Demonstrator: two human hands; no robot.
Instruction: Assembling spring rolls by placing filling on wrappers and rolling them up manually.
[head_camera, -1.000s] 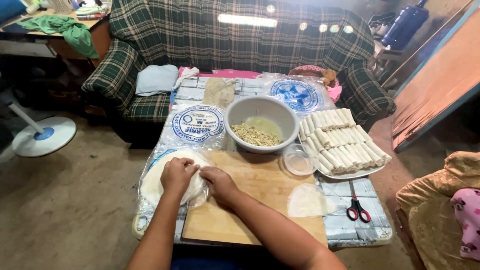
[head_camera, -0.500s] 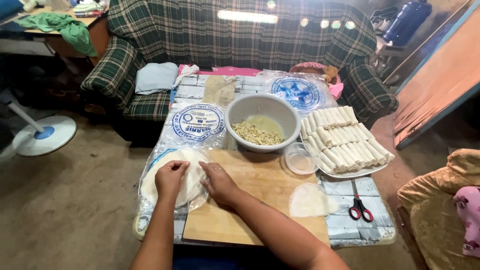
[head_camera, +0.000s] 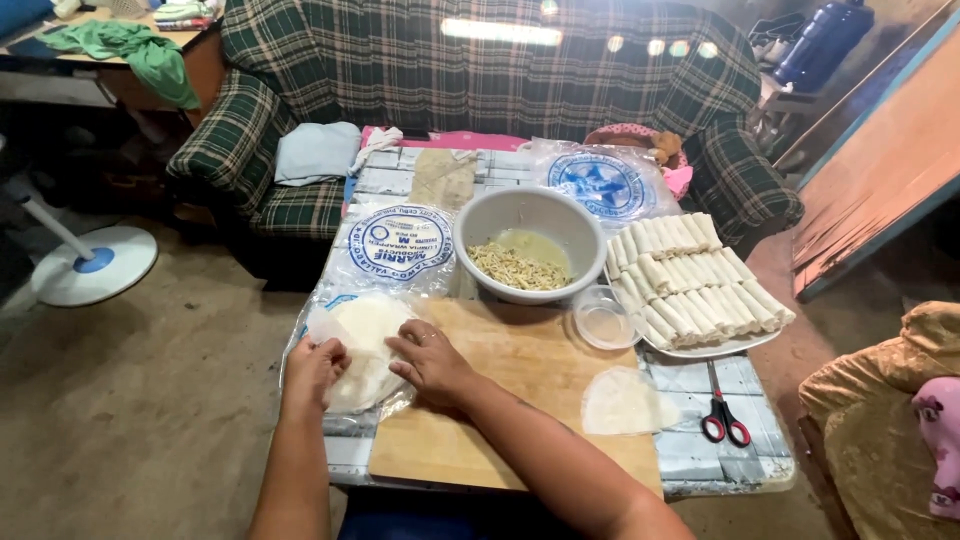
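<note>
Both of my hands rest on a stack of thin round white wrappers (head_camera: 366, 333) lying in an opened clear plastic bag at the table's front left. My left hand (head_camera: 313, 372) presses the stack's left edge and my right hand (head_camera: 432, 362) lies on its right edge, fingers spread flat. Just right of them is a wooden cutting board (head_camera: 505, 390). One loose wrapper (head_camera: 622, 402) lies at the board's right end.
A grey bowl (head_camera: 528, 250) of shredded filling stands behind the board, with a small clear cup (head_camera: 603, 320) and a plate of several rolled wraps (head_camera: 693, 282) to its right. Red-handled scissors (head_camera: 722, 417) lie front right. Two sealed wrapper packs (head_camera: 400, 243) (head_camera: 597, 180) sit farther back, before a plaid sofa (head_camera: 490, 75).
My hands have shifted slightly on the wrapper stack, the left hand sliding toward its left edge. Nothing else on the table has moved.
</note>
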